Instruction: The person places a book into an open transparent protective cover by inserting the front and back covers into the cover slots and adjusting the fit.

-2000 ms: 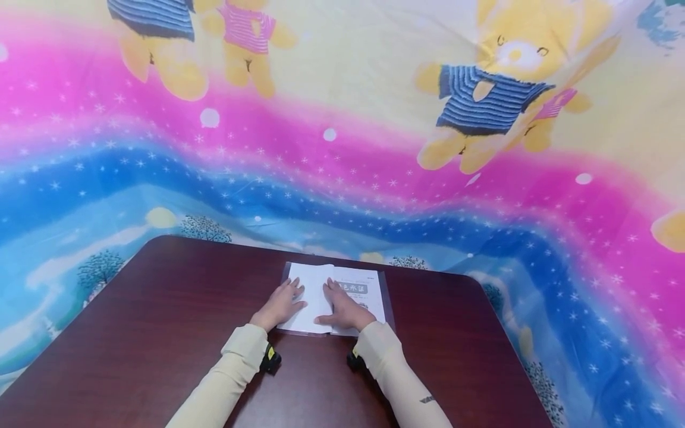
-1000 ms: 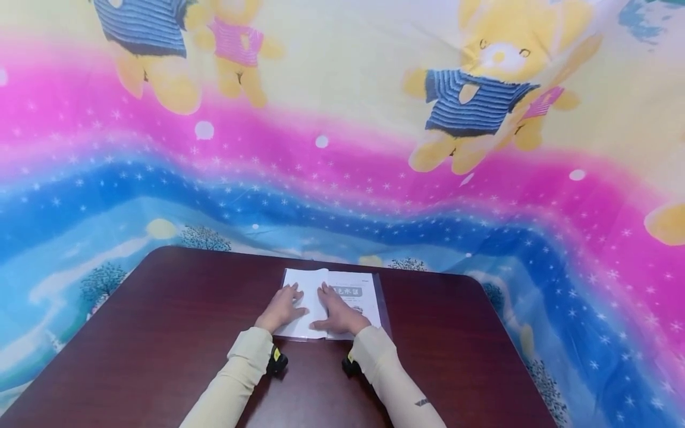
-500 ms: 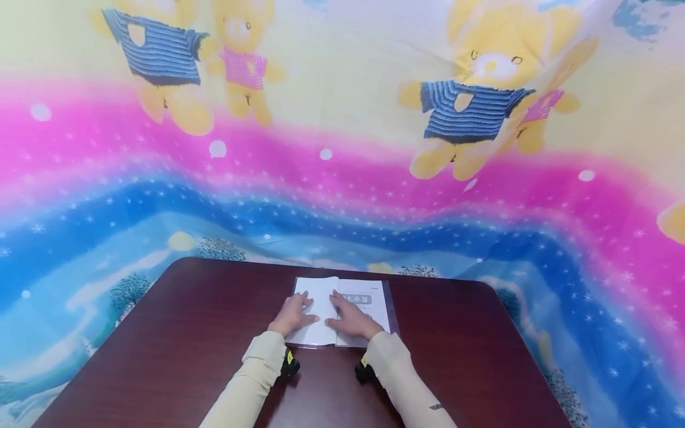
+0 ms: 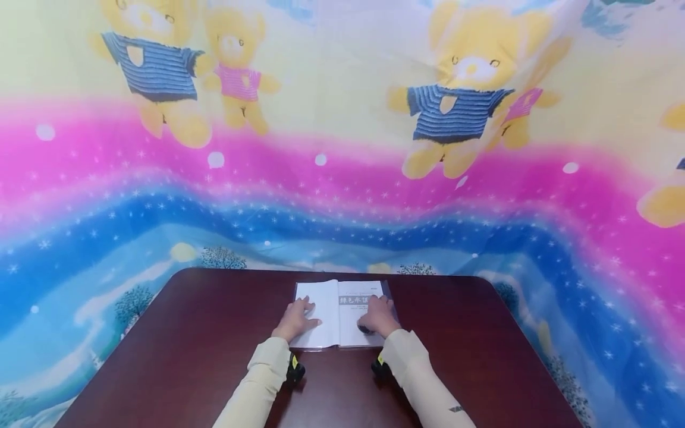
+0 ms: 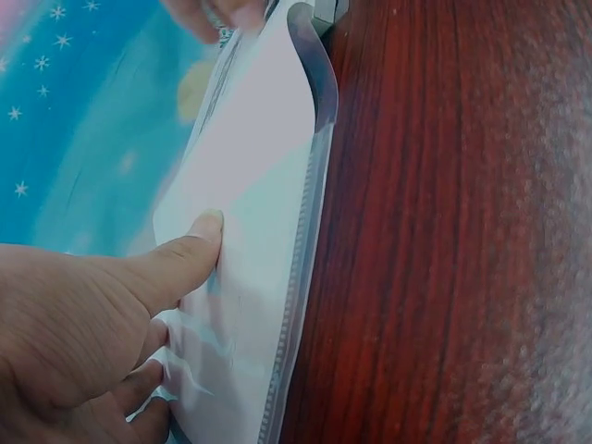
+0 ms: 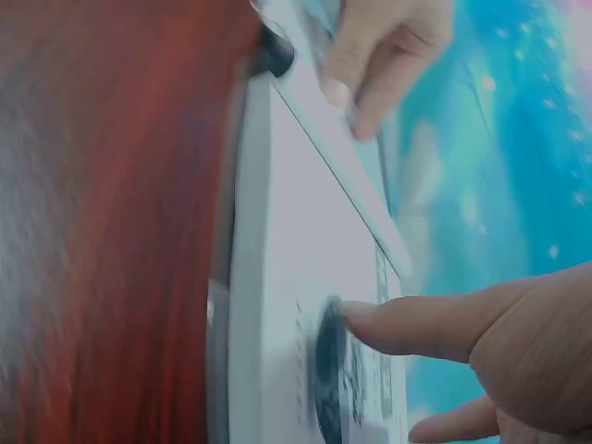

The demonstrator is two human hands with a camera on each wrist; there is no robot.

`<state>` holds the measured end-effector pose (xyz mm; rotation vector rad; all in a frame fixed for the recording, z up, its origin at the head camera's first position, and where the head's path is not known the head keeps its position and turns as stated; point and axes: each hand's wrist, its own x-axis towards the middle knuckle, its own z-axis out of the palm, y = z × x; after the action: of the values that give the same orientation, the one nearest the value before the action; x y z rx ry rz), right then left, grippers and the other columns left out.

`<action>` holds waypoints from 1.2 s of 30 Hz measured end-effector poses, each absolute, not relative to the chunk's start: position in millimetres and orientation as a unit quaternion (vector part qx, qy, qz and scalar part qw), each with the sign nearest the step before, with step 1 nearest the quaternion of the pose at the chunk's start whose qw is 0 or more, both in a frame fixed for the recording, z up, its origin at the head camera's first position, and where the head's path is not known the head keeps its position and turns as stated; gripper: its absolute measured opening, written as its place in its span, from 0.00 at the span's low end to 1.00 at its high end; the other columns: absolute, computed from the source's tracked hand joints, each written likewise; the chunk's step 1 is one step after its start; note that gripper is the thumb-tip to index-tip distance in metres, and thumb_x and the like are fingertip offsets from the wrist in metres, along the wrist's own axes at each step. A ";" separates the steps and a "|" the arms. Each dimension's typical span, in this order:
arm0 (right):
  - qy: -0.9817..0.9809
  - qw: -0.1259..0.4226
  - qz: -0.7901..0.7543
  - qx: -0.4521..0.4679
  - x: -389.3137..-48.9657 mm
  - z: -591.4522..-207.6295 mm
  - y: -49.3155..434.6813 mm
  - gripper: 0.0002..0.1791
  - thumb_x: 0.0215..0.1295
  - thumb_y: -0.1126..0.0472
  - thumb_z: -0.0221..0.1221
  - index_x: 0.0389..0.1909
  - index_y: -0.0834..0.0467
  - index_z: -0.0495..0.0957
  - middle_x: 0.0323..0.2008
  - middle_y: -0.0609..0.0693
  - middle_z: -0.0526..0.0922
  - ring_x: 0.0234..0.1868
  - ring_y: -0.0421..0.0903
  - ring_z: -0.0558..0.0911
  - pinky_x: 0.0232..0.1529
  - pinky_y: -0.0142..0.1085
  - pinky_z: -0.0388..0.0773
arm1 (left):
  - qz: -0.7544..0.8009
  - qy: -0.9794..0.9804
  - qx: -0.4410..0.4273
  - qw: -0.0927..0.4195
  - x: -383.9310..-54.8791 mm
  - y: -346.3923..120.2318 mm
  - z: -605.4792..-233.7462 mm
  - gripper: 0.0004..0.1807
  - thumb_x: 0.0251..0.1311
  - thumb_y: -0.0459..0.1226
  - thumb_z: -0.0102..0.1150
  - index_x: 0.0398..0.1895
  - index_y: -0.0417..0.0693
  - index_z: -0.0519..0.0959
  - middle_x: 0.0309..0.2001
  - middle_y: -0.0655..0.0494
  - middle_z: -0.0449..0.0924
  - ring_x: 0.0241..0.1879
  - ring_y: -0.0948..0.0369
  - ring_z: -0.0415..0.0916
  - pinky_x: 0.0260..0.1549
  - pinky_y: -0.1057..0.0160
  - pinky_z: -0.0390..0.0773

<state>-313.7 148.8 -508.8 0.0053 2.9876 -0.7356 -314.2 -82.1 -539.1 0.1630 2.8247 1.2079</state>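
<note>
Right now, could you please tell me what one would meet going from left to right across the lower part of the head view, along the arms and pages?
Left sleeve → left grip → white left page → printed right page → right grip → right sleeve.

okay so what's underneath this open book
The open book lies on the dark red table; its clear plastic cover shows past the page edges. Whatever else is directly beneath is covered and can't be seen.
</note>
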 end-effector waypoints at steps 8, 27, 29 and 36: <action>0.957 0.052 -0.277 0.070 -305.7 -503.4 169.4 0.40 0.44 0.52 0.81 0.49 0.74 0.74 0.41 0.68 0.73 0.43 0.61 0.69 0.43 0.56 0.76 | 0.392 0.918 0.053 0.024 -311.2 -82.3 -544.4 0.29 0.60 0.36 0.72 0.63 0.32 0.77 0.75 0.36 0.62 0.76 0.35 0.52 0.71 0.36 0.59; 0.937 0.056 -0.340 0.061 -306.9 -503.4 195.4 0.28 0.62 0.59 0.65 0.54 0.78 0.72 0.44 0.67 0.80 0.42 0.58 0.79 0.48 0.52 0.79 | 0.390 0.918 0.065 0.027 -310.1 -78.7 -540.0 0.29 0.61 0.36 0.71 0.64 0.32 0.77 0.75 0.36 0.62 0.76 0.35 0.52 0.71 0.36 0.59; 0.929 0.061 -0.361 0.056 -307.2 -502.0 197.3 0.26 0.65 0.60 0.63 0.55 0.77 0.72 0.43 0.66 0.80 0.41 0.56 0.80 0.45 0.49 0.80 | 0.387 0.919 0.064 0.028 -311.6 -78.6 -539.2 0.29 0.61 0.36 0.71 0.64 0.32 0.77 0.75 0.36 0.62 0.76 0.36 0.52 0.72 0.36 0.58; 0.912 0.060 -0.400 0.063 -305.5 -502.8 196.1 0.14 0.67 0.59 0.62 0.40 0.69 0.77 0.32 0.58 0.79 0.30 0.49 0.76 0.31 0.38 0.72 | 0.377 0.923 0.066 0.031 -314.4 -81.8 -540.2 0.29 0.62 0.36 0.70 0.65 0.32 0.76 0.75 0.35 0.61 0.76 0.35 0.51 0.72 0.36 0.58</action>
<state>-305.5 196.1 -502.8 0.1910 2.7622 -1.2116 -314.4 -81.8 -540.2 0.2046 2.8450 1.1628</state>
